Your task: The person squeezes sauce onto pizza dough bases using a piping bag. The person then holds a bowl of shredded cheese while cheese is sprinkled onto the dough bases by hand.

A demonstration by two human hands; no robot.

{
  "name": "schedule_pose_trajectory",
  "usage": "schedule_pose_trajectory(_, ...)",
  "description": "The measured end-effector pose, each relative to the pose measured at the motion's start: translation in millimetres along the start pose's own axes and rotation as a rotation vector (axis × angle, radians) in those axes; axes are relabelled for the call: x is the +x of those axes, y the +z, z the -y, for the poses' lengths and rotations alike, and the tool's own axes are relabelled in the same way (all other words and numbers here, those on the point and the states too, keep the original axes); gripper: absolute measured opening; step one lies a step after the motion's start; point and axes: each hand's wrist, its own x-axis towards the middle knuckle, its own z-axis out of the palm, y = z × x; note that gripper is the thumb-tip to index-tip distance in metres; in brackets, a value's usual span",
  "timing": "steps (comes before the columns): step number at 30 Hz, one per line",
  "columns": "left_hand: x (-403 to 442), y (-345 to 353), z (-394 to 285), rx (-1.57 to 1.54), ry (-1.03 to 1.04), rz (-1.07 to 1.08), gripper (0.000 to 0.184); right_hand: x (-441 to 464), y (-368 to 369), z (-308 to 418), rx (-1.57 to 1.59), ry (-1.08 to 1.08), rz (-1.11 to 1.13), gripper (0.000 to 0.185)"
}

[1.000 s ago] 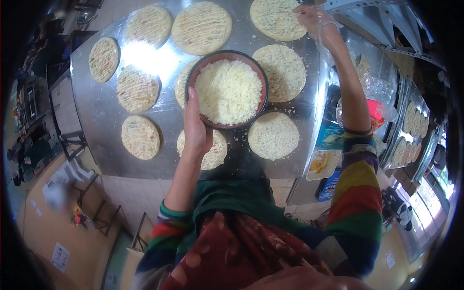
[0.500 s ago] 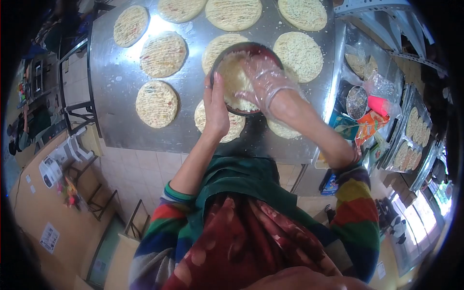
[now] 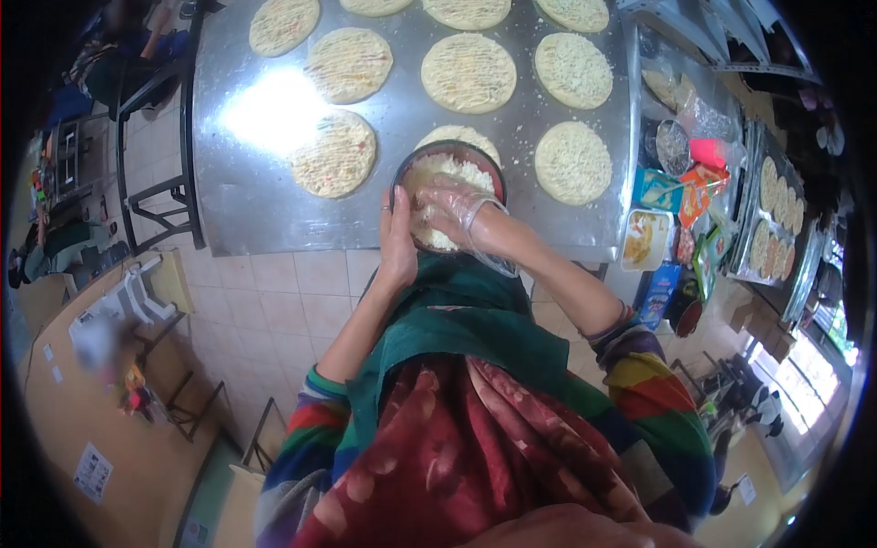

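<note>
My left hand [image 3: 398, 239] holds a dark round bowl [image 3: 500, 175] by its left side, at the table's near edge. Inside the bowl is white grated cheese [image 3: 473, 172]. My right hand [image 3: 454, 208], in a clear plastic glove, reaches into the bowl with its fingers curled into the cheese; the fingertips are partly hidden. Just beyond the bowl lies a round pizza base [image 3: 466, 137], partly covered by it. A cheese-sprinkled base [image 3: 573, 163] rests to the right, and a base with sauce lines [image 3: 333, 153] to the left.
More round bases [image 3: 469, 73] lie in rows on the steel table [image 3: 237, 205]. On the right stand a white tub [image 3: 645, 239], an orange packet [image 3: 701, 194] and a pink cup [image 3: 708, 152]. Beyond them is a tray of smaller pieces [image 3: 761, 247]. A black metal frame [image 3: 187, 137] borders the left side.
The bowl and both hands have come back toward my body, to the table's near edge. My right hand's fingers, more spread before, are now curled in the cheese. The view has shifted.
</note>
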Motion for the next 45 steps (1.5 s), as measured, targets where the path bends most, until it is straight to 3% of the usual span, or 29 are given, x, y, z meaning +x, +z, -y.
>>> schedule_pose_trajectory(1, -5, -12, 3, -0.034, -0.029, 0.004, 0.067, 1, 7, 6, 0.073, 0.041, 0.071, 0.035)
schedule_pose_trajectory(2, -10, -23, 6, -0.069, -0.059, 0.005, 0.067, 3, 12, 4, 0.134, -0.049, 0.050, 0.034)
schedule_pose_trajectory(5, -21, -52, 9, -0.123, -0.114, 0.052, 0.066, 10, 26, 8, 0.588, 0.251, 0.205, 0.032)
schedule_pose_trajectory(6, -23, -58, 8, -0.132, -0.127, 0.076, 0.066, 17, 31, 2, 0.349, -0.040, 0.105, 0.032)
schedule_pose_trajectory(9, -23, -65, 6, -0.137, -0.098, 0.123, 0.064, 8, 14, 28, 0.829, 0.133, 0.154, 0.032)
schedule_pose_trajectory(13, -20, -68, 3, -0.140, -0.073, 0.189, 0.061, -8, -16, 37, 0.971, 0.285, 0.052, 0.036)
schedule_pose_trajectory(19, -25, -82, -4, -0.133, -0.089, 0.161, 0.061, -11, -41, -11, 0.619, 0.255, -0.111, 0.043)
schedule_pose_trajectory(20, -27, -87, -7, -0.134, -0.091, 0.158, 0.061, -7, -39, -16, 0.517, 0.344, -0.132, 0.045)
schedule_pose_trajectory(23, -37, -104, -10, -0.125, -0.044, 0.142, 0.062, 13, -27, -51, 0.107, 0.317, -0.067, 0.042)
schedule_pose_trajectory(24, -42, -108, -15, -0.099, -0.035, 0.124, 0.061, 20, -15, -54, -0.022, 0.448, -0.180, 0.036)
schedule_pose_trajectory(27, -55, -128, -20, -0.065, -0.068, 0.079, 0.063, 28, -12, -62, 0.057, 0.332, -0.142, 0.032)
schedule_pose_trajectory(30, -64, -143, -22, -0.068, -0.042, 0.039, 0.063, 19, -16, -60, 0.268, 0.376, -0.333, 0.030)
schedule_pose_trajectory(34, -74, -156, -25, -0.044, -0.054, 0.007, 0.064, 14, -14, -62, 0.096, 0.520, -0.328, 0.026)
schedule_pose_trajectory(36, -76, -160, -25, -0.039, -0.057, -0.006, 0.065, 11, -5, -68, -0.108, 0.507, -0.313, 0.024)
schedule_pose_trajectory(39, -82, -162, -29, -0.039, -0.077, -0.023, 0.066, 22, 9, -105, -0.080, 0.336, -0.378, 0.029)
schedule_pose_trajectory(41, -85, -161, -33, -0.028, -0.093, -0.035, 0.066, 27, 9, -113, 0.206, 0.377, -0.520, 0.025)
schedule_pose_trajectory(43, -86, -161, -36, -0.032, -0.094, -0.037, 0.066, 31, 10, -114, 0.160, 0.349, -0.578, 0.024)
schedule_pose_trajectory(45, -87, -163, -36, -0.031, -0.090, -0.036, 0.066, 42, 4, -101, -0.152, 0.280, -0.517, 0.023)
